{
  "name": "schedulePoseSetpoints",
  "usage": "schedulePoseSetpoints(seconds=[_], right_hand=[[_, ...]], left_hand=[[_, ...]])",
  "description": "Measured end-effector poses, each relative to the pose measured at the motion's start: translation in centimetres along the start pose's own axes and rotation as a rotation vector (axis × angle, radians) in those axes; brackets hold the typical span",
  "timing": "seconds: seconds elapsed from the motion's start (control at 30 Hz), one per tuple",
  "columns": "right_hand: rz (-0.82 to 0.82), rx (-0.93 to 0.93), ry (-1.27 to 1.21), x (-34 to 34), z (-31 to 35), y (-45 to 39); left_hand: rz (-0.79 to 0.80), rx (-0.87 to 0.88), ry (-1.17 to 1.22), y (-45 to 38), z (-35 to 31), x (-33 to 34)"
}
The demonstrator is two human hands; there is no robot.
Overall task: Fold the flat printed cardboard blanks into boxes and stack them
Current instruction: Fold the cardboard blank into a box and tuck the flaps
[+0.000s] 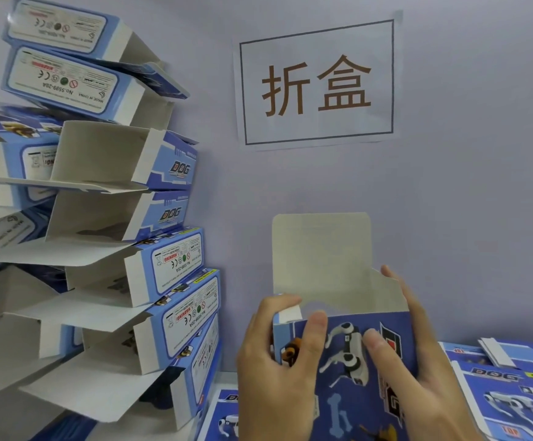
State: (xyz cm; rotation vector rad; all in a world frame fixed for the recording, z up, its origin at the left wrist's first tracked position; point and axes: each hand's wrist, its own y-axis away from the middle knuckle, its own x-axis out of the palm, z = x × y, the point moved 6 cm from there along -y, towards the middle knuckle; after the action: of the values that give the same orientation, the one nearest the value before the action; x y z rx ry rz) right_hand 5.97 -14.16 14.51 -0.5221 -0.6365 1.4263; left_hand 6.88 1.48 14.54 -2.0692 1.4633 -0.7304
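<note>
Head cam: both hands gripping half-folded blue box [354, 354] mid-frame, top flap standing up. Left hand [278, 354] wraps left edge, right hand [417, 351] wraps right side, thumbs on front. Leaning stack of folded boxes [150, 265] left, flat blanks [510, 393] right on table.

The box [348, 361] is printed deep blue with a white robot dog; its flap is plain grey-white. Left of it, stacked boxes [150, 281] are coloured light blue and white. Above it, brown characters are shown on a white sign [317, 82].
</note>
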Motion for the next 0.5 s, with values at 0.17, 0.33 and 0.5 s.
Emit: schedulePoseSetpoints(seconds=[0.17,0.33,0.5], right_hand=[[0.048,0.084,0.001,0.0,-0.1,0.1],[0.07,0.173,-0.086,0.7,0.9,0.2],[0.018,0.177,-0.083,0.9,0.8,-0.1]], left_hand=[[0.043,-0.069,0.046,-0.1,-0.2,-0.2],[-0.034,-0.219,0.154,-0.2,-0.2,-0.6],[-0.051,-0.287,0.139,-0.4,-0.2,-1.2]])
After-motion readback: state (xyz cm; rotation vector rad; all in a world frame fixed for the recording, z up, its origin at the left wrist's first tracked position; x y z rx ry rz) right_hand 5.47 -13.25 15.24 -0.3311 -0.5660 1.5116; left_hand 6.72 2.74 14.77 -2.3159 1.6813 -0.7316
